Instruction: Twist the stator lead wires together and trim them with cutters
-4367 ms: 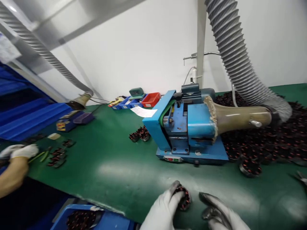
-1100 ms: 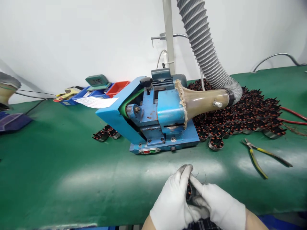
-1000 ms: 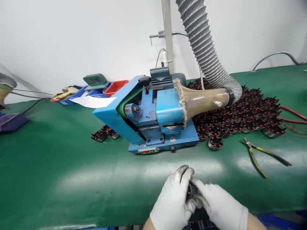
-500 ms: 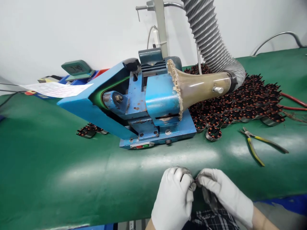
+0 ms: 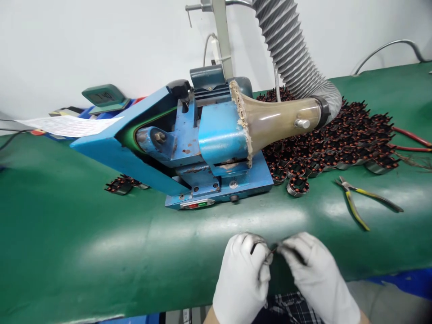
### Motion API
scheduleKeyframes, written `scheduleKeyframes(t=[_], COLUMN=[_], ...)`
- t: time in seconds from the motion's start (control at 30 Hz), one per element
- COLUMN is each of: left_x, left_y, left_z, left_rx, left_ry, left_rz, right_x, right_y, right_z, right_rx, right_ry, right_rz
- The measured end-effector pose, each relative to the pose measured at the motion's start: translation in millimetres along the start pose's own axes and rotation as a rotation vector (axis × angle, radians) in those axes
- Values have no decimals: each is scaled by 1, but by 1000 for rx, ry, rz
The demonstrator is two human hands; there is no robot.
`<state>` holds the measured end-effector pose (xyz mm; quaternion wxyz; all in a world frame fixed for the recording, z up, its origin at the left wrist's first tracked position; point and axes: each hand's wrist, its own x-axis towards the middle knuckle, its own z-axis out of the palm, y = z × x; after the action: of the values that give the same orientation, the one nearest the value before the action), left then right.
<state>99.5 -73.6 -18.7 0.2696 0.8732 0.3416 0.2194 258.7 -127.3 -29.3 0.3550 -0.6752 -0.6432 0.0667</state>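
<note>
A very thin, copper-brown strand [image 5: 272, 250] is in front of the blue metal belt machine [image 5: 224, 130], on the side of the person, and it spans the small gap between two hands in white gloves with darkened fingertips. The left hand [image 5: 241, 279] is curled closed, and the strand comes out at its fingers; what else may be inside this hand is hidden, so I cannot tell. The right hand [image 5: 317, 274] appears to pinch the other end with its fingertips, though these are somewhat blurred.

Behind the hands, the machine stands on a green table surface [image 5: 135, 252]. To the right of the machine lie pliers with yellow handles [image 5: 346, 185], their handles spread. Nearer to the machine's base, on the same side, rests one ring-shaped metal part with copper windings [image 5: 297, 186]. It lies at the front edge of a large pile of similar black and copper parts [image 5: 357, 130], which extends right of the machine and behind its tan, funnel-shaped nozzle [image 5: 280, 119]. A grey ribbed hose [image 5: 290, 49] rises from this nozzle. Left of the machine sits a small group of similar rings [image 5: 120, 185].
</note>
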Motion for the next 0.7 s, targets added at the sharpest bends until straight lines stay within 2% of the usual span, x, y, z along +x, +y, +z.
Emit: scheduleKeyframes(t=[0.07,0.13,0.27,0.4,0.53,0.6,0.7], left_x=[1,2,2,0,2,2,0], left_y=[0,0,0,1,3,2,-6], left_z=[-1,-1,-1,0,-4,-8,-10], left_rx=[-9,-20,-7,12,20,-9,-131], left_ry=[-3,-6,2,10,-16,-18,54], left_rz=[-1,-11,-4,-4,-23,-27,-56], right_x=[2,4,8,13,19,19,16], right_y=[10,15,2,-15,-12,-8,-2], right_z=[-12,-24,-30,-16,-8,-6,-1], right_rx=[-32,-14,53,-36,-179,-223,-170], right_ry=[99,138,20,-149,-242,-240,-246], right_rz=[58,80,-138,-336,-524,-534,-407])
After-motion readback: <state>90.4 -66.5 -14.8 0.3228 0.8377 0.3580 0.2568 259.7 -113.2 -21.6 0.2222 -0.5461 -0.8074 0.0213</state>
